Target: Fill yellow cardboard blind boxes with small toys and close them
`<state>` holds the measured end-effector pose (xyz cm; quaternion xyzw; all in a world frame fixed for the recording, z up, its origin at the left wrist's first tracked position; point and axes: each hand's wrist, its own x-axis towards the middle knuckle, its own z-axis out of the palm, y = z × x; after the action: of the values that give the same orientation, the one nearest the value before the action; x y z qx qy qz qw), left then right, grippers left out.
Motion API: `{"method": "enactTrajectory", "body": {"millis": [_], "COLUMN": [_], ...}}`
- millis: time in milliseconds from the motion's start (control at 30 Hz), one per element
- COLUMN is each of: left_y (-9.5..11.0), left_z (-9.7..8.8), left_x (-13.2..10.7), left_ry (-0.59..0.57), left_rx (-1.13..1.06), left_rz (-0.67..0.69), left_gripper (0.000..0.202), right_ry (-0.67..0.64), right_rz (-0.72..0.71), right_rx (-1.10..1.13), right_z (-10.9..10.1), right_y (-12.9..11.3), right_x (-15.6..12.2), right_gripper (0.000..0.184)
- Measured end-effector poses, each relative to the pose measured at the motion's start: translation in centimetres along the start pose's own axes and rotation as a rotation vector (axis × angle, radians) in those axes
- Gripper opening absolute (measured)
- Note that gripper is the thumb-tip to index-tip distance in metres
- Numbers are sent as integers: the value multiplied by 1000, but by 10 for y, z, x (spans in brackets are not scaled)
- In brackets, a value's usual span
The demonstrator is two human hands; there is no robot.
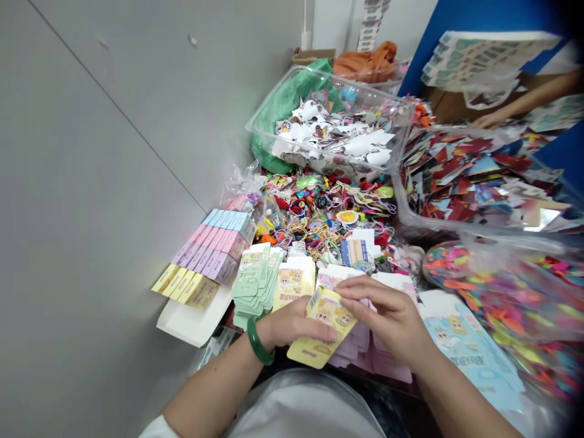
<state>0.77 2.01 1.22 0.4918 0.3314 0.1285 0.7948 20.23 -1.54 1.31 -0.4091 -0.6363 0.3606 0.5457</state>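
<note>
My left hand (292,325), with a green bangle (259,340) on its wrist, and my right hand (387,313) both grip a flat yellow cardboard box (326,322) printed with cartoon faces and a barcode. The box is partly folded, and my fingers hide part of it. Just beyond my left hand stand a stack of flat green cartons (255,286) and a stack of yellow ones (294,283). Flat pink cartons (387,368) lie beneath my right hand.
Pastel boxes (205,249) stand in rows on the left against a grey wall (100,182). Beyond lie mixed hair ties (319,213) and clear tubs of white (328,128) and red paper scraps (469,176). A co-worker's hand (488,120) is at top right.
</note>
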Motion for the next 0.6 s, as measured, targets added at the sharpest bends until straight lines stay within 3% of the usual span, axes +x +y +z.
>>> {"method": "enactTrajectory", "body": {"millis": [100, 167, 367, 500, 600], "left_y": [4, 7, 4, -1, -1], "left_z": [-2, -2, 2, 3, 2], "left_x": [1, 2, 1, 3, 4], "left_ry": [-22, -11, 2, 27, 18], "left_rx": [113, 125, -126, -256, -328], "left_rz": [24, 27, -54, -66, -9], "left_gripper": [34, 34, 31, 33, 43], "right_ry": [-34, -51, -105, -128, -9], "right_rz": [65, 21, -68, 29, 130], "right_rx": [54, 23, 6, -12, 38], "right_z": [-3, -5, -3, 2, 2], "right_y": [1, 0, 1, 6, 8], "right_x": [4, 5, -1, -10, -15], "right_gripper": [14, 18, 26, 31, 43]}}
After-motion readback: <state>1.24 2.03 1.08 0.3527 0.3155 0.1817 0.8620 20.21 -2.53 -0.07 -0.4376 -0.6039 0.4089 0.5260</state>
